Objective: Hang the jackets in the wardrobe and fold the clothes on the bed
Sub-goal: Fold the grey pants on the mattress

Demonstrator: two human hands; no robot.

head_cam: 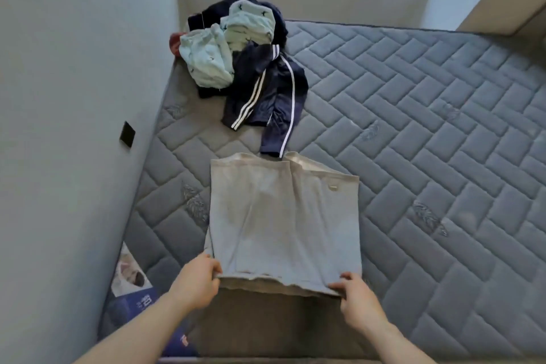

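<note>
While the pale grey cotton garment (283, 221) lies flat on the grey quilted mattress (428, 133), near the front edge of the bed, its nearest hem is pinched at both corners. The left corner is held by the left hand (196, 281), with the thumb on top of the cloth and the fingers curled under it. The right corner is held in the same way by the right hand (356, 300). Both grips are narrow and are closed on the hem only.

The step in hand is judged to be a fold of the near half over the far half. For a good result, the two corners should be lifted together and carried straight forward at an equal height, so that the side edges are kept in line. The hem should be laid down level with the far edge, and the crease should then be pressed flat.

The long axis of the garment runs away from the person, toward the headboard. The far edge almost touches a sleeve of the dark navy jacket with white stripes (266, 91). Behind that jacket, a heap of pale green patterned clothes (212, 59) is seen, not yet folded.
</note>
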